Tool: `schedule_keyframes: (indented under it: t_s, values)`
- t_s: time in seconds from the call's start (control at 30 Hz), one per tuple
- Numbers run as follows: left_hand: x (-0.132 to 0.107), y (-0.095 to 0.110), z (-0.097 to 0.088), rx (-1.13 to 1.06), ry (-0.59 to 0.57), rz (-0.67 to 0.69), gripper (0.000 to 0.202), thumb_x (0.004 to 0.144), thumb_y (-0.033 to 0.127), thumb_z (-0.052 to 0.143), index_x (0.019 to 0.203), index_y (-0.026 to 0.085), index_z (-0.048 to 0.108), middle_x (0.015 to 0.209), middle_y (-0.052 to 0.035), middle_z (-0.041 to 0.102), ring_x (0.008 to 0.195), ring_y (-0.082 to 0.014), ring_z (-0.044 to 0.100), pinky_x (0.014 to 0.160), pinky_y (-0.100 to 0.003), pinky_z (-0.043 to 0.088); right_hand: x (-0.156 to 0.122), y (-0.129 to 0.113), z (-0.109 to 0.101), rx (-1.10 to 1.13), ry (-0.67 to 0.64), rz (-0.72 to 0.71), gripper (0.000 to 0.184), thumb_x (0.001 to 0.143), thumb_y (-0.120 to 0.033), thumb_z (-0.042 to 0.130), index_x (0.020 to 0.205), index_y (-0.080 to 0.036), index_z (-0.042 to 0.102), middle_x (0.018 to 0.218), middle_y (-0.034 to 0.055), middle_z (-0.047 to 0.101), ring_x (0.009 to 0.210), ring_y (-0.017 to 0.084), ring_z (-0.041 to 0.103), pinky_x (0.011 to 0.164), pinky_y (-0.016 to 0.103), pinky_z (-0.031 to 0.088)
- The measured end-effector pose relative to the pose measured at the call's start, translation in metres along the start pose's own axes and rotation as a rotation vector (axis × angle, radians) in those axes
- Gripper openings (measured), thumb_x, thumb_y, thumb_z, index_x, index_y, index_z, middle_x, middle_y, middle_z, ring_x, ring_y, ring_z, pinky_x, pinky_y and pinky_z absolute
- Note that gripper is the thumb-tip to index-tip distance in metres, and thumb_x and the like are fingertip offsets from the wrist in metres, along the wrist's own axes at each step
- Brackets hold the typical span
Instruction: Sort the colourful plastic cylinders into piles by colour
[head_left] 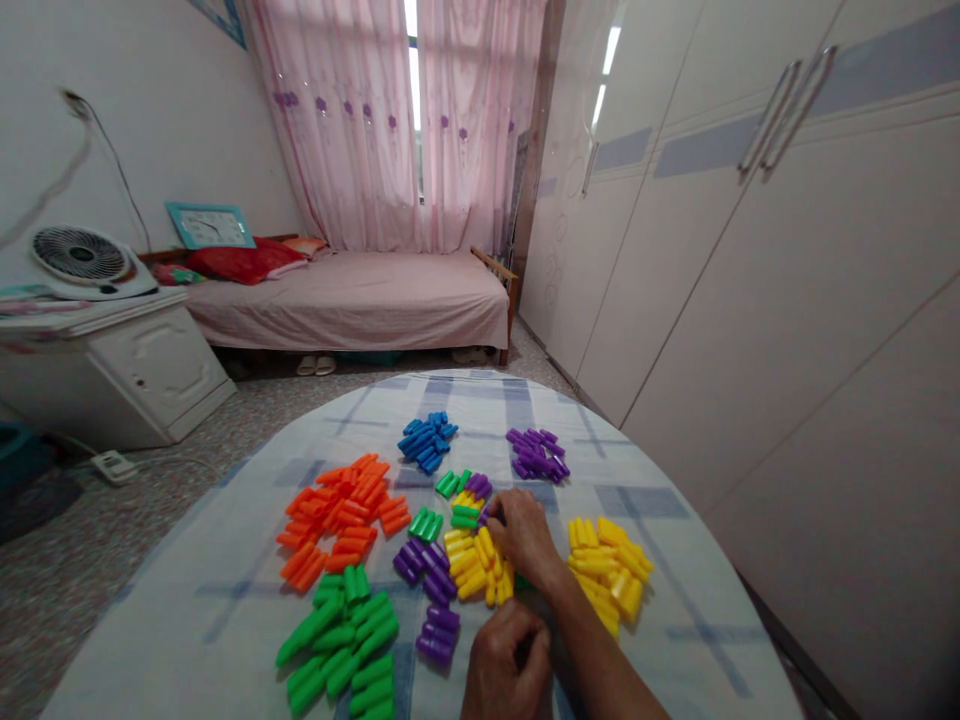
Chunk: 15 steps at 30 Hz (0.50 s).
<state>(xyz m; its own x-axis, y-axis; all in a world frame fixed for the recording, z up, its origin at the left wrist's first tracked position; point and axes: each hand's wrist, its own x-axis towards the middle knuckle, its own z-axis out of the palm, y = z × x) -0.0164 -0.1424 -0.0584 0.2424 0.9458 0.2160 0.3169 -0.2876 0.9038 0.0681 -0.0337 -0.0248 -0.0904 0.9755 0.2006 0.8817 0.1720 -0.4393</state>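
My right hand [521, 530] reaches over the middle of the table, its fingertips pinched at a small purple plastic piece [484, 515] beside the mixed pieces. Closer to me, my left hand [506, 660] is curled with thumb and fingers together; whatever it may hold is hidden. Under and left of my right hand lie yellow pieces [469, 565]. Small green pieces [426, 525] and purple pieces [427, 570] are to their left. The pieces look like short ribbed plastic tubes joined side by side.
Around the hands on the checked tablecloth [690, 580] are piles of orange pieces [341, 510], green pieces [345, 635], blue pieces [427, 440], purple pieces [538, 453] and yellow pieces [611, 570]. Beyond stand a bed [360, 295], wardrobe [750, 300] and cabinet [161, 370] with a fan [82, 260].
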Motion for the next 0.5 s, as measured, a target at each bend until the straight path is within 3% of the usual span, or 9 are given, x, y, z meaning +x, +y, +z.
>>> schedule_keyframes:
  t_s: [0.2,0.5]
  values:
    - [-0.0008,0.0002,-0.0003,0.001,0.008,0.02,0.019,0.084,0.016,0.046,0.068,0.016,0.057,0.07,-0.0033,0.057,0.069,-0.0135,0.054,0.064,-0.023,0.039,-0.002,-0.0005,-0.0033,0.013,-0.089,-0.001,0.022,0.08,-0.031,0.057,0.1,-0.022,0.061,0.101,0.0047,0.063,0.098,0.021,0.051,0.079,0.031,0.032]
    - [-0.0007,-0.0028,0.0004,0.011,-0.025,0.009,0.021,0.086,0.019,0.044,0.07,0.015,0.058,0.07,-0.0035,0.056,0.068,-0.0136,0.055,0.063,-0.022,0.038,0.0008,0.0016,-0.0049,0.116,-0.096,0.021,0.017,0.072,-0.025,0.062,0.087,-0.018,0.06,0.088,0.0028,0.061,0.086,0.018,0.052,0.073,0.027,0.034]
